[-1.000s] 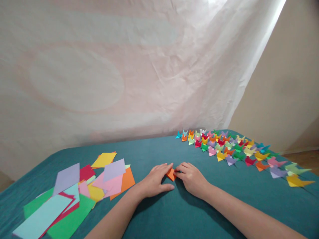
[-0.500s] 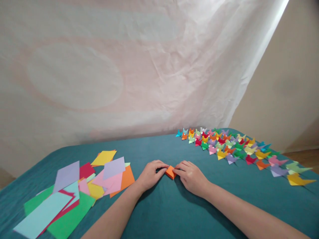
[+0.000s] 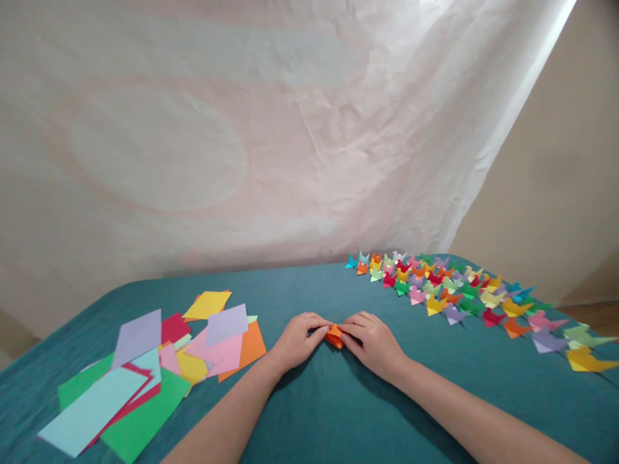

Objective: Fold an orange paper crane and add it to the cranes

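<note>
A small folded piece of orange origami paper (image 3: 334, 336) is between my two hands, low over the middle of the table. My left hand (image 3: 304, 338) pinches its left side between thumb and fingers. On the opposite side, my right hand (image 3: 371, 340) grips the paper with its thumb and fingertips. The paper looks partly opened, with a fold standing up and a hollow facing me. My fingertips cover its left and right corners.
Loose coloured paper sheets lie overlapped on the left, including a light blue sheet (image 3: 94, 406) and a yellow one (image 3: 207, 305). Rows of folded paper birds stand on the right, a yellow bird (image 3: 587, 360) nearest. A teal cloth (image 3: 300, 412) covers the table; a pale sheet (image 3: 290, 161) hangs behind.
The orange paper went from a flat-looking diamond to a bunched, partly opened shape between my fingers. My right thumb now shows lower at its side. The view has shifted slightly.
</note>
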Tool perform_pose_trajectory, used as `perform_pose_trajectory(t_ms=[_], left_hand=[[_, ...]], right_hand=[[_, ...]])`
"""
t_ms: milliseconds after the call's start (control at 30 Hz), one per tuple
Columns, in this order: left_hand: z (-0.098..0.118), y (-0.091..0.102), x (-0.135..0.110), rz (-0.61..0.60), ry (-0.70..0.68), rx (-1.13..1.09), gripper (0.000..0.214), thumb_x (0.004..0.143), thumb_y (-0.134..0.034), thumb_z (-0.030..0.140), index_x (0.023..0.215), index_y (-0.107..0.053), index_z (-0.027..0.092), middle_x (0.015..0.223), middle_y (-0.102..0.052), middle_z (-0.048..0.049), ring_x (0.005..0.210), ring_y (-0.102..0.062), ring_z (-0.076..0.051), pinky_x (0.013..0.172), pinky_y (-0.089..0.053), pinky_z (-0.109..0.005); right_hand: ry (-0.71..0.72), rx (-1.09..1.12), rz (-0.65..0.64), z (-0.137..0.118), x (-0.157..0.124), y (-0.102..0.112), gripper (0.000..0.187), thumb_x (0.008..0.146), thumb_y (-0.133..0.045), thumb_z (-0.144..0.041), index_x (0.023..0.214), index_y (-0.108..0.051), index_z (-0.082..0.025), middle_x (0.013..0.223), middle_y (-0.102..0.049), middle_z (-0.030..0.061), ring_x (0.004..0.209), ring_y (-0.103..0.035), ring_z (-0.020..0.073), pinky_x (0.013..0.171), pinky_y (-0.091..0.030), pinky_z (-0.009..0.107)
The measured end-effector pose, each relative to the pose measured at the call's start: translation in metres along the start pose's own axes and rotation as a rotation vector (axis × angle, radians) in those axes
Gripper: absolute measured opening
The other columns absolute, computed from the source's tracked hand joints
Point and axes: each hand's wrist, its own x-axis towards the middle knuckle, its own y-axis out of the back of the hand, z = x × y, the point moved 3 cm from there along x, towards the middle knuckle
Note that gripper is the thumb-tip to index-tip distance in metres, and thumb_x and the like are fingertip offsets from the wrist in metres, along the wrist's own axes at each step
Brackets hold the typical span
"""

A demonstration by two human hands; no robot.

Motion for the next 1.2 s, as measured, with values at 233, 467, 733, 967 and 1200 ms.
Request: perform_pose_trajectory(t_ms=[233,467,733,967,1200], left_hand=[[-0.004,0.0,-0.001,-0.001,0.007,-0.023,0.028,0.089,-0.044,0.026,0.102,-0.068,0.021,0.1,-0.068,-0.0034,0.094,-0.059,-0.018,0.088,-0.043,-0.03],[-0.008,0.0,-0.001,0.012,0.015,-0.047,0.027,0.083,-0.051,0.018,0.104,-0.067,0.021,0.102,-0.068,-0.0026,0.096,-0.059,-0.017,0.089,-0.043,-0.027],[-0.008,0.0,0.0,0.007,0.055,-0.068,0.027,0.076,-0.058,0.017,0.1,-0.069,0.022,0.098,-0.069,-0.001,0.093,-0.06,-0.017,0.088,-0.043,-0.026],[-0.01,-0.001,0.001,0.024,0.063,-0.081,0.024,0.077,-0.059,0.02,0.097,-0.07,0.022,0.094,-0.07,-0.0005,0.089,-0.061,-0.017,0.084,-0.043,-0.025],[-0.015,-0.001,0.002,0.012,0.076,-0.109,0.021,0.076,-0.059,0.021,0.094,-0.071,0.021,0.092,-0.071,-0.0011,0.087,-0.062,-0.017,0.082,-0.044,-0.024]], right_hand=[[-0.159,0.24,-0.071,0.005,0.016,-0.002,0.019,0.087,-0.052,-0.026,0.087,-0.071,-0.021,0.082,-0.065,0.0038,0.077,-0.059,0.0152,0.071,-0.045,0.026],[-0.211,0.312,-0.034,0.009,0.02,-0.013,0.017,0.083,-0.054,-0.02,0.085,-0.071,-0.02,0.078,-0.063,0.0033,0.072,-0.057,0.014,0.066,-0.044,0.024],[-0.222,0.369,-0.032,0.008,0.015,-0.014,0.019,0.084,-0.054,-0.02,0.09,-0.072,-0.022,0.079,-0.061,0.0029,0.072,-0.057,0.0137,0.068,-0.043,0.024],[-0.208,0.362,-0.029,0.012,0.013,-0.017,0.02,0.084,-0.054,-0.021,0.091,-0.073,-0.023,0.076,-0.06,0.0031,0.072,-0.056,0.0145,0.067,-0.043,0.025],[-0.191,0.336,-0.035,0.013,0.013,-0.018,0.021,0.085,-0.054,-0.021,0.093,-0.072,-0.025,0.076,-0.059,0.0028,0.072,-0.056,0.0146,0.066,-0.042,0.024]])
